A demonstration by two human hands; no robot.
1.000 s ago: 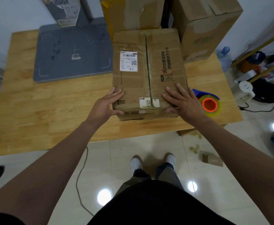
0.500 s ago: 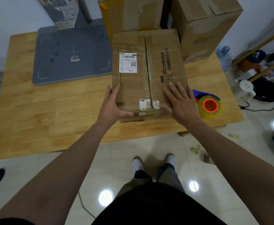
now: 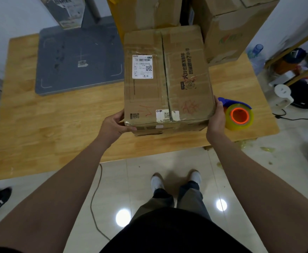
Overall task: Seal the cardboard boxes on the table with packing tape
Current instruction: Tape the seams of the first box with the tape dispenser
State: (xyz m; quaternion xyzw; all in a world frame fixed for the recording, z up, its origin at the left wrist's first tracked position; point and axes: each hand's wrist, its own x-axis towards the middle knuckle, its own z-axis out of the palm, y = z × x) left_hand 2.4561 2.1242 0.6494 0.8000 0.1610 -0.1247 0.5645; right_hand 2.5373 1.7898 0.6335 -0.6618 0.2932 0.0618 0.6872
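A brown cardboard box (image 3: 166, 77) with a white shipping label sits on the wooden table (image 3: 58, 125); its two top flaps meet along a centre seam. My left hand (image 3: 115, 123) grips the box's near left corner, thumb against the front face. My right hand (image 3: 216, 115) holds the near right side with its fingers curled round the edge. A packing tape dispenser (image 3: 238, 114) with a blue handle, a clear roll and an orange core lies on the table just right of my right hand.
A grey flat scale platform (image 3: 80, 57) lies on the table's back left. Two larger cardboard boxes (image 3: 231, 24) stand behind the box. Shelving, a kettle and a water bottle crowd the right side. A cable runs across the tiled floor by my feet.
Both hands have left the box's top flaps and moved outward to its near side edges. The box looks a little closer to me.
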